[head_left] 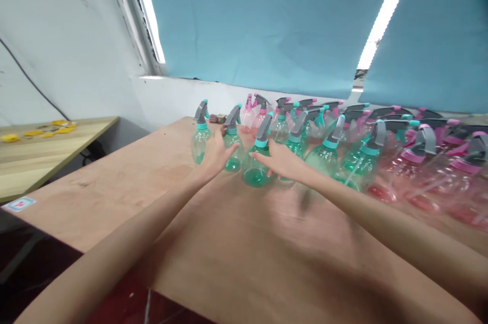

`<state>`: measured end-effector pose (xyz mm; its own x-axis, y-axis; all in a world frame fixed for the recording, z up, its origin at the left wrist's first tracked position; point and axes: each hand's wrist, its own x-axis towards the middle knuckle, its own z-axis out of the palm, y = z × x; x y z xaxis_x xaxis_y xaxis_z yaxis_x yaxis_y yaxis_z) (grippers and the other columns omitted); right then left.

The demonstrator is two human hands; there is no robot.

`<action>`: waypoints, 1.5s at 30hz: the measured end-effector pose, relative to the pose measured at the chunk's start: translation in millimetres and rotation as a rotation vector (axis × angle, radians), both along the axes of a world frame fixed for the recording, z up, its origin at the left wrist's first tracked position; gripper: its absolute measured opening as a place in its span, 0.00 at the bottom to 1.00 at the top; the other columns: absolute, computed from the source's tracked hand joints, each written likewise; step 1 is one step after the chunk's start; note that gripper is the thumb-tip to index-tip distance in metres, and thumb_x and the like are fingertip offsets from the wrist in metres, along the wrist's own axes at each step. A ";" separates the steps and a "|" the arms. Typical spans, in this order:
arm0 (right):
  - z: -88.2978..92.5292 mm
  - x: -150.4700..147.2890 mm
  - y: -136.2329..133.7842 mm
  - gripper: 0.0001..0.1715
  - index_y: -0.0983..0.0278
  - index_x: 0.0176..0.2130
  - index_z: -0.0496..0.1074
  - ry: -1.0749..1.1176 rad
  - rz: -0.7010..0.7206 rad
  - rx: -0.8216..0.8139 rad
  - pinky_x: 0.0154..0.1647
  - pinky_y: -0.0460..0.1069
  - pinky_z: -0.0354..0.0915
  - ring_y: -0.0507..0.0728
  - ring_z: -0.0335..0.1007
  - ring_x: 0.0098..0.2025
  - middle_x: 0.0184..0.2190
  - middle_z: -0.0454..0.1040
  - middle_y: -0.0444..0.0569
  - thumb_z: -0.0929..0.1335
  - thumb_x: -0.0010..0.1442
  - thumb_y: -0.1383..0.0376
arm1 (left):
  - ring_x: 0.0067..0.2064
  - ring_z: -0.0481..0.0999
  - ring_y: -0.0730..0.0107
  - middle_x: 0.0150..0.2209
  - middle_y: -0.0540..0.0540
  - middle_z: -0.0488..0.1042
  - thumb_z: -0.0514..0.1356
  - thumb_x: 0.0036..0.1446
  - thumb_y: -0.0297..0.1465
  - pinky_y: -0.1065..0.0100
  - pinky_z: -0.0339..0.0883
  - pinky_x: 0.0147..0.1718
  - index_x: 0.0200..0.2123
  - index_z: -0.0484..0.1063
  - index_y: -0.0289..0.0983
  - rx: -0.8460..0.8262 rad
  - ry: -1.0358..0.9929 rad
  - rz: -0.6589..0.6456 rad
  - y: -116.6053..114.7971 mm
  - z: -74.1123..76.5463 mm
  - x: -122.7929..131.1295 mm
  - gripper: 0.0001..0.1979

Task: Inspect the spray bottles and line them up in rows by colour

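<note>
We note a white wall (pixel 68 34) left of blue sheeting (pixel 247 24); bright light (pixel 387 13) shows through two gaps. A pale wood-grain table (pixel 41 156) stands left of the surface (pixel 114 176), above dark-red flooring (pixel 122 293).

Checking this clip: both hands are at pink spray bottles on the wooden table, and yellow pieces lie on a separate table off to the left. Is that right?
One thing is off: the head view shows the left hand and right hand at green spray bottles, not pink ones. The rest stands.
</note>
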<state>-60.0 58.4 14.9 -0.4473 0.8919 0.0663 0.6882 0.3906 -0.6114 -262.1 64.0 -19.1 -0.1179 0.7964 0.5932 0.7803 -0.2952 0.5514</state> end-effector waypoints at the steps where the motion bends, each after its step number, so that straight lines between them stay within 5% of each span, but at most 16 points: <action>1: -0.4 0.4 -1.3 0.30 0.70 0.53 0.61 -0.006 -0.003 0.018 0.25 0.53 0.67 0.61 0.75 0.23 0.24 0.75 0.51 0.64 0.63 0.50 | 0.59 0.69 0.50 0.57 0.33 0.70 0.63 0.54 0.31 0.50 0.64 0.56 0.57 0.59 0.35 0.001 -0.004 0.001 1.0 -0.1 0.0 0.28; 8: -5.8 3.8 -8.4 0.30 0.69 0.54 0.61 -0.011 0.004 0.102 0.39 0.59 0.68 0.68 0.77 0.40 0.41 0.76 0.61 0.63 0.63 0.50 | 0.63 0.64 0.52 0.60 0.35 0.65 0.62 0.55 0.32 0.52 0.61 0.59 0.59 0.57 0.36 0.065 -0.022 -0.015 -9.7 -6.9 -1.1 0.30; 15: -23.3 18.7 -27.0 0.34 0.65 0.60 0.58 0.135 0.158 0.287 0.51 0.63 0.64 0.71 0.64 0.58 0.58 0.66 0.62 0.63 0.63 0.48 | 0.59 0.69 0.58 0.55 0.41 0.70 0.59 0.59 0.40 0.55 0.63 0.58 0.55 0.63 0.39 0.077 -0.027 -0.115 -70.5 -4.4 19.8 0.22; 19: -31.8 35.9 -53.1 0.27 0.62 0.57 0.61 0.190 0.198 0.302 0.48 0.60 0.66 0.66 0.69 0.52 0.55 0.69 0.58 0.64 0.63 0.52 | 0.60 0.66 0.54 0.59 0.39 0.66 0.64 0.53 0.39 0.52 0.62 0.58 0.58 0.60 0.38 -0.102 -0.058 -0.297 -97.6 16.0 61.1 0.31; 24: -38.0 66.1 -85.6 0.24 0.62 0.49 0.66 0.153 0.195 0.372 0.41 0.58 0.68 0.63 0.73 0.43 0.48 0.71 0.54 0.66 0.61 0.49 | 0.43 0.76 0.62 0.44 0.45 0.75 0.62 0.56 0.36 0.61 0.70 0.43 0.50 0.66 0.38 -0.207 -0.160 -0.401 -111.9 35.4 115.3 0.19; 27: -40.1 89.2 -97.2 0.29 0.63 0.48 0.67 0.090 0.151 0.436 0.38 0.58 0.68 0.64 0.73 0.41 0.45 0.72 0.55 0.65 0.60 0.44 | 0.37 0.75 0.66 0.35 0.50 0.74 0.60 0.57 0.33 0.63 0.68 0.38 0.45 0.68 0.39 -0.212 -0.126 -0.415 -116.3 38.6 142.1 0.12; 35: -47.4 164.9 -103.4 0.38 0.65 0.52 0.64 -0.010 0.125 0.399 0.30 0.55 0.67 0.63 0.73 0.36 0.42 0.73 0.55 0.63 0.58 0.38 | 0.38 0.72 0.68 0.37 0.51 0.70 0.55 0.55 0.26 0.64 0.67 0.39 0.43 0.67 0.40 -0.238 -0.264 -0.553 -107.4 30.7 208.9 0.11; 40: -70.9 222.6 -84.7 0.33 0.66 0.56 0.63 -0.014 0.228 0.322 0.49 0.61 0.67 0.65 0.69 0.50 0.50 0.71 0.59 0.62 0.63 0.44 | 0.35 0.69 0.71 0.33 0.52 0.66 0.54 0.52 0.24 0.65 0.66 0.40 0.41 0.67 0.41 -0.203 -0.339 -0.619 -90.4 21.6 234.6 0.13; 45: -102.5 268.1 -62.2 0.36 0.65 0.61 0.62 -0.096 0.178 0.204 0.61 0.65 0.58 0.68 0.56 0.64 0.63 0.59 0.62 0.62 0.64 0.45 | 0.30 0.65 0.72 0.27 0.54 0.61 0.53 0.51 0.23 0.65 0.66 0.38 0.43 0.68 0.41 -0.230 -0.361 -0.704 -77.4 18.4 246.7 0.16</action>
